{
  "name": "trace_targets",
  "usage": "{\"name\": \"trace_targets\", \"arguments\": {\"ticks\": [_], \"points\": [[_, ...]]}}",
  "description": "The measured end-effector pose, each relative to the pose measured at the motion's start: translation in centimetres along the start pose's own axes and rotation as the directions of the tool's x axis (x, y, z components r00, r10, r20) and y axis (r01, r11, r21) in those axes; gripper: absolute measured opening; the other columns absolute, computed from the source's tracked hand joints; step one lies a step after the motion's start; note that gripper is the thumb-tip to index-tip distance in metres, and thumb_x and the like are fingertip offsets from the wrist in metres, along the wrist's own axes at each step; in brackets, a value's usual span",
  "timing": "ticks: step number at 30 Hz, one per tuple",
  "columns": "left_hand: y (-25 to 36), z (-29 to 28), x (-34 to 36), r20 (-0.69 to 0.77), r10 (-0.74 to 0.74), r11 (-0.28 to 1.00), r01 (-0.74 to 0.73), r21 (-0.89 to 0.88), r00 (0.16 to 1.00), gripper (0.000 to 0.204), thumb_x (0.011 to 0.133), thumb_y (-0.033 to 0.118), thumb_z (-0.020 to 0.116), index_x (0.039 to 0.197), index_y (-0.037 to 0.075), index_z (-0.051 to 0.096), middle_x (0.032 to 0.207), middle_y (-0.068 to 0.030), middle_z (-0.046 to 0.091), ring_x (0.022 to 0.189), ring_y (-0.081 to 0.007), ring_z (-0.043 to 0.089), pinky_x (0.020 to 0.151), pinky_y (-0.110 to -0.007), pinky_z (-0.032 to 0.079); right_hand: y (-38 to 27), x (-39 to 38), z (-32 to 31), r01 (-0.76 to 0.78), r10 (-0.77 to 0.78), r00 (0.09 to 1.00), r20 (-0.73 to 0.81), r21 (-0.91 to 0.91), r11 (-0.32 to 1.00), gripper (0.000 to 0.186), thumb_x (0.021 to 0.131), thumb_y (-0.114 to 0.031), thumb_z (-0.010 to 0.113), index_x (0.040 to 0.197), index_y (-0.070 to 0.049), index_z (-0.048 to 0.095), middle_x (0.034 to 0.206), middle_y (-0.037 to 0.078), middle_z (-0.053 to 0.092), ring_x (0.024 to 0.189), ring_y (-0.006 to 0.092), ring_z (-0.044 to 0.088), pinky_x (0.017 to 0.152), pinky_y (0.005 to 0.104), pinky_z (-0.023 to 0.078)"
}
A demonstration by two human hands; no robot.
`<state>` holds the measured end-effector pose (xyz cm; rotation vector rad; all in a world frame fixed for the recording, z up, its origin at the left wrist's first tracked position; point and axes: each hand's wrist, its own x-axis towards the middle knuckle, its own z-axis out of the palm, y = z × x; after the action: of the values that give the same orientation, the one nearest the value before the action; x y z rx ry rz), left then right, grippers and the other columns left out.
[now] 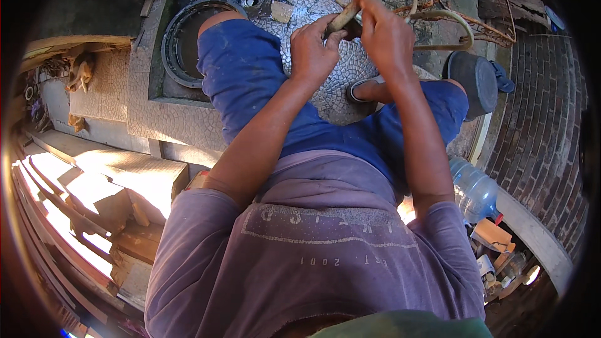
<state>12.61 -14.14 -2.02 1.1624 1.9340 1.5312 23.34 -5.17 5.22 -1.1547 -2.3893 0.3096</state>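
Note:
Out in front of my knees, my left hand (314, 50) is closed around a short, thick, beige bar or tube (343, 19) that slants up to the right. Close beside it, my right hand (387, 36) is bent over the bar's upper end, its fingers curled and slightly blurred. A small dark shape lies in the shade between the two hands; what it is I cannot make out. Just beyond my hands stands a frame of bent beige tubing (466, 31), its loops partly hidden by my right hand. Whether the bar belongs to this frame I cannot tell.
A round dark basin (169, 50) sits by my left knee, near a floor drain (251, 0). Right of my right knee stands a black bucket (474, 81). A rusty metal frame (501, 31) lies at the far right. Nearer is a clear blue water jug (474, 189).

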Motion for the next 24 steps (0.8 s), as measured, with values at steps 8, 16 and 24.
{"name": "trace_targets", "arguments": {"ticks": [8,16,24], "points": [[0.2,-0.6,0.4,0.054,0.010,1.000,-0.011,0.024,0.999,0.037,0.086,0.019,0.078,0.117,0.002,0.069,0.096,-0.0170,0.074,0.085,-0.0245,0.073,0.077,-0.035,0.054,0.9,-1.1,1.9,-0.056,0.115,0.978,-0.173,0.316,0.947,0.028,0.100,-0.019,0.055,0.122,-0.016,0.071,0.104,0.015,0.073,0.096,0.0353,0.070,0.079,0.0410,0.056],[-0.2,-0.4,0.1,0.022,0.034,0.999,-0.034,0.011,0.999,0.040,0.087,0.019,0.077,0.121,-0.001,0.067,0.093,-0.0151,0.074,0.081,-0.0174,0.070,0.076,-0.033,0.053,1.7,0.5,2.2,-0.027,0.088,0.978,-0.189,0.301,0.953,0.027,0.100,-0.019,0.057,0.122,-0.017,0.071,0.108,0.014,0.073,0.097,0.0335,0.070,0.078,0.0410,0.056],[-1.4,-2.3,1.0,0.301,-0.168,0.945,0.240,-0.220,0.939,0.041,0.092,0.007,0.069,0.132,0.000,0.062,0.103,-0.0057,0.072,0.089,-0.0094,0.064,0.080,-0.025,0.051,4.2,-3.5,-0.8,-0.145,0.217,0.972,-0.094,0.486,0.862,0.027,0.101,-0.017,0.056,0.122,-0.008,0.070,0.113,0.015,0.073,0.103,0.0269,0.072,0.086,0.0337,0.054]]}}
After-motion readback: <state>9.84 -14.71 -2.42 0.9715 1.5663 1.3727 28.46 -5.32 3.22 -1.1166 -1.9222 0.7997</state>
